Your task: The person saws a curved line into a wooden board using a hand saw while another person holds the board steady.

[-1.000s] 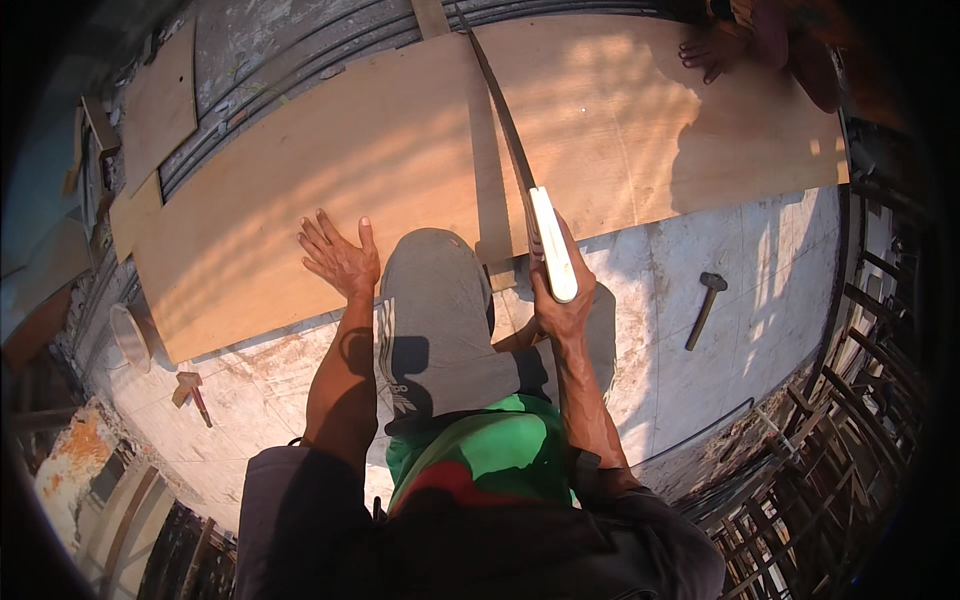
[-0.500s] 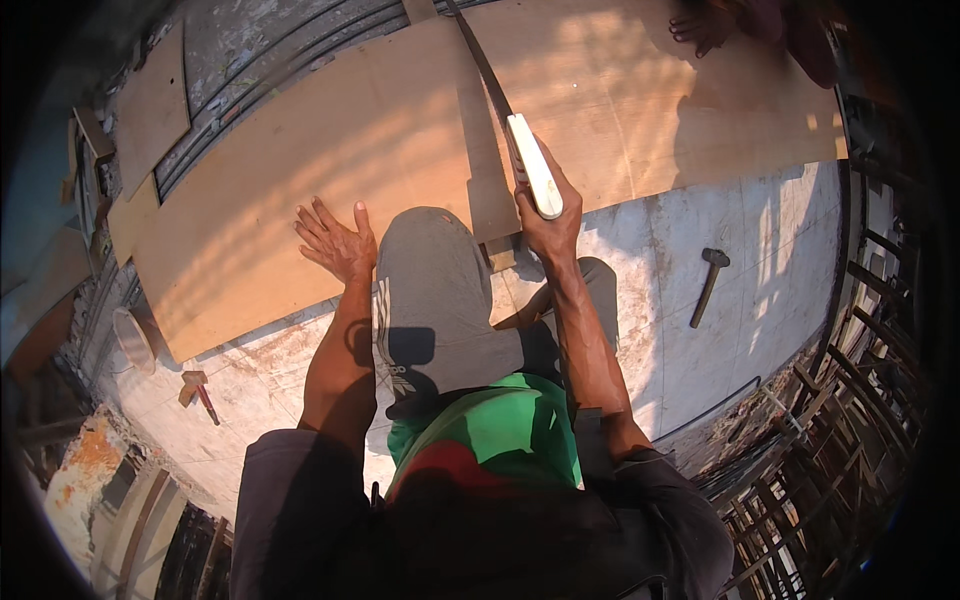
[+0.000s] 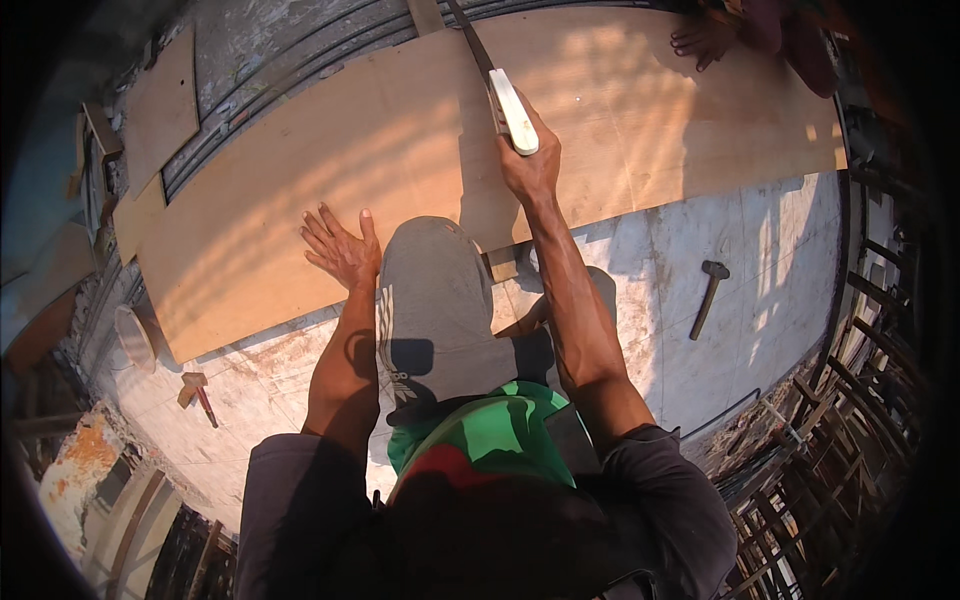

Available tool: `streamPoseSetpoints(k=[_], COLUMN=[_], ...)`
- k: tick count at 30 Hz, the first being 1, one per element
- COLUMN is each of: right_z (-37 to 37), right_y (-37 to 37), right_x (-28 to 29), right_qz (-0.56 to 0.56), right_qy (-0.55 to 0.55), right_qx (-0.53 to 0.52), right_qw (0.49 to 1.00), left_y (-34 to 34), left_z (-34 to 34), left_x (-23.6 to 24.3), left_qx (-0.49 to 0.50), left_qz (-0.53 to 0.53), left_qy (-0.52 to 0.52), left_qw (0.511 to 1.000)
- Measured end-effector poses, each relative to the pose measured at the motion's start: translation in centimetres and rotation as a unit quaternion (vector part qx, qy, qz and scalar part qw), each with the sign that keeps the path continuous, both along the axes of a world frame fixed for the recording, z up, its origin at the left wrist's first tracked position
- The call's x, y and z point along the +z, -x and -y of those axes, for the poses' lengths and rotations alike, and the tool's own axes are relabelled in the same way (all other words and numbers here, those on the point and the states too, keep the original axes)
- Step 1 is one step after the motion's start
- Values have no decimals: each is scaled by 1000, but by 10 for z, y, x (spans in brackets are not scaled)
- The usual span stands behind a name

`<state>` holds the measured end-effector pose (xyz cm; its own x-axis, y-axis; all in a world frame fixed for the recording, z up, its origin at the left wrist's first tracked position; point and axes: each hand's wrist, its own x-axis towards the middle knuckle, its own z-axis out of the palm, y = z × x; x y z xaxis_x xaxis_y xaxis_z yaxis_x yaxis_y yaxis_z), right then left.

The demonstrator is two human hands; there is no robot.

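A long tan plywood sheet [image 3: 330,140] lies across the floor before me. My left hand [image 3: 343,247] rests flat on its near part, fingers spread, left of my knee. My right hand [image 3: 533,160] is wrapped round the white handle of a handsaw [image 3: 515,115]. The saw's dark blade points away from me, over the far edge of the sheet. How deep its teeth sit in the wood I cannot tell. My bent knee presses close to the sheet's near edge, between my hands. Under that edge a wood block [image 3: 502,264] shows.
A hammer [image 3: 711,290] lies on the pale tiled floor [image 3: 690,380] at right; another hammer-like tool [image 3: 198,395] lies at left. Another person's hand [image 3: 703,40] rests on the sheet at far right. Smaller board [image 3: 165,105], rods [image 3: 290,75] and stacked timber [image 3: 810,510] lie around.
My right hand and the saw have moved forward, away from me, and slightly left. My left hand stays on the plywood.
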<state>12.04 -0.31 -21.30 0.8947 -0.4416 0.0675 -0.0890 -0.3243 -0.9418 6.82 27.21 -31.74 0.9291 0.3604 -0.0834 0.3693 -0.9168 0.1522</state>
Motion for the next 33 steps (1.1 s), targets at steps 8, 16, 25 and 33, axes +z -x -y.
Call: streamPoseSetpoints(k=[8,16,25,33], right_z=[-7,-5,-4,-10], right_y=[208,-22,132,99], right_x=[45,-2,17,11], right_qz=[-78,-68,-30,-29], right_qy=[-13,31,-42,-50], right_qx=[49,27,49,47], right_qw=[996,997,998,997], left_y=[8,3,3,2], left_z=[-24,-13,-19,-20], left_x=[-1,-4,2,0], left_qx=[25,12,9,34], left_qz=[-18,-12,-5,-33], left_qy=[-10,13,-9,17], left_qw=[999,1000,1000,999])
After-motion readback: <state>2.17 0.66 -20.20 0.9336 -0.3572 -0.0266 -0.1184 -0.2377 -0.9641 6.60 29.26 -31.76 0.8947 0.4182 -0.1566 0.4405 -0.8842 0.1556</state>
